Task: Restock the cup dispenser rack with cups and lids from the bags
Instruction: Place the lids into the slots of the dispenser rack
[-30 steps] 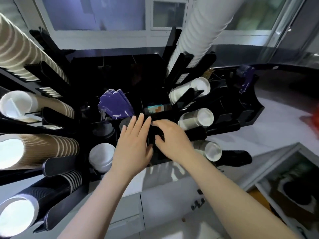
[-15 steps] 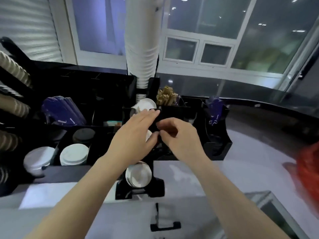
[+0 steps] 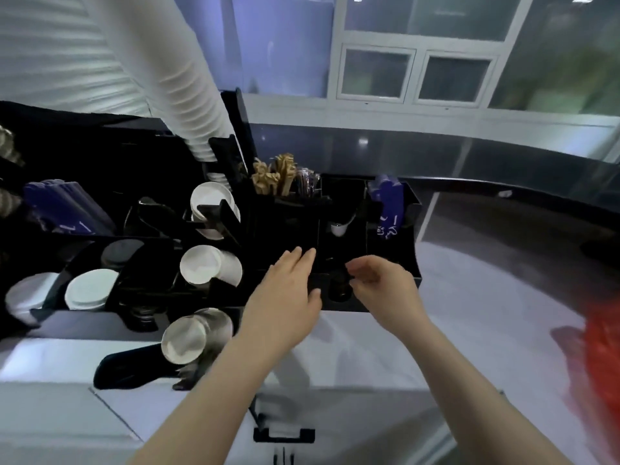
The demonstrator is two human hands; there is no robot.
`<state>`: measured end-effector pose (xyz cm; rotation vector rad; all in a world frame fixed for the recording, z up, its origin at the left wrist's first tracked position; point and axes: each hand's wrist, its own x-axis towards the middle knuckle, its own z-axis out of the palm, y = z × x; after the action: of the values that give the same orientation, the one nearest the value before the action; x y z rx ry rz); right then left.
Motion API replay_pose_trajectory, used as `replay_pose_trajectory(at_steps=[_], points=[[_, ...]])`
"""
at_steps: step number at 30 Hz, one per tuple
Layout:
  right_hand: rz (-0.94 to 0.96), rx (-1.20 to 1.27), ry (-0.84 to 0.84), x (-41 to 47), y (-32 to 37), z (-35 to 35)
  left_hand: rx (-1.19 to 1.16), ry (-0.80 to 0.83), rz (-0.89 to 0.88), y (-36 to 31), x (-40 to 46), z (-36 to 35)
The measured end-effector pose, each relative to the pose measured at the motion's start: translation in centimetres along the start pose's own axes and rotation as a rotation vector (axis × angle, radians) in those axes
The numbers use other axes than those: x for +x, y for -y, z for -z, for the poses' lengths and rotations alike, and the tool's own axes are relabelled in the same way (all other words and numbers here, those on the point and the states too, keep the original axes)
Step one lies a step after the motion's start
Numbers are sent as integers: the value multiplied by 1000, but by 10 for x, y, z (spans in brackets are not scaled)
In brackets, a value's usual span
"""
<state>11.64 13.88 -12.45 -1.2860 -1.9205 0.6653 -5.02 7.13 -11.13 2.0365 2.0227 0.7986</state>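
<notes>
Both forearms reach in from the near edge over the pale counter (image 3: 369,350). The left hand (image 3: 285,297) is spread flat, fingers (image 3: 298,260) straight and released, lying against the front of the black dispenser rack (image 3: 389,263). The right hand (image 3: 385,286) sits just to its right, fingers curled in toward the thumb over a dark round thing (image 3: 339,290) at the rack's front edge; whether they actually pinch it I cannot tell, the picture is too blurred there.

Left of the left fingers, stacks of white cups (image 3: 201,266) lie on their sides in the rack's black cradles, mouths toward us, with a greyer stack (image 3: 188,337) nearest the counter edge. Further left sit white lids (image 3: 87,290) and a dark lid (image 3: 120,253) in their slots.

Beyond the fingers, a compartment holds brown paper-wrapped sticks (image 3: 275,176). Past the right fingers stands a slot of blue sleeves (image 3: 385,203) with white writing, too smeared to read. More blue sleeves (image 3: 63,209) lean at far left.

A tall white cup column (image 3: 188,95) rises from the rack's back toward the ceiling. A red blur (image 3: 600,357) shows at the right edge, and windows (image 3: 416,78) close the room behind
</notes>
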Motion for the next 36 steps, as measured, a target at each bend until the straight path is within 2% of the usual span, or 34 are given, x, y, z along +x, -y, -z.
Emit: replay_pose_trajectory(at_steps=[4, 9, 12, 15, 19, 24, 30, 33, 36], points=[[-92, -128, -29, 17, -46, 8, -28, 25, 113, -3, 22, -42], [-123, -336, -45, 47, -81, 21, 56, 83, 100, 6, 52, -84], [-23, -549, 168, 71, -95, 21, 133, 147, 94, 9, 54, -109], [-39, -717, 387, 89, -106, 18, 273, 185, 51, 16, 51, -122], [-13, -894, 483, 100, -115, 10, 283, 160, 56, 20, 52, -122], [9, -922, 431, 108, -117, 11, 250, 153, 108, 14, 54, -125], [67, -722, 358, 106, -117, 20, 245, 155, 128, 13, 58, -121], [81, -729, 398, 109, -121, 24, 249, 182, 134, 10, 57, -122], [86, -847, 485, 112, -123, 21, 229, 184, 143, 10, 60, -118]])
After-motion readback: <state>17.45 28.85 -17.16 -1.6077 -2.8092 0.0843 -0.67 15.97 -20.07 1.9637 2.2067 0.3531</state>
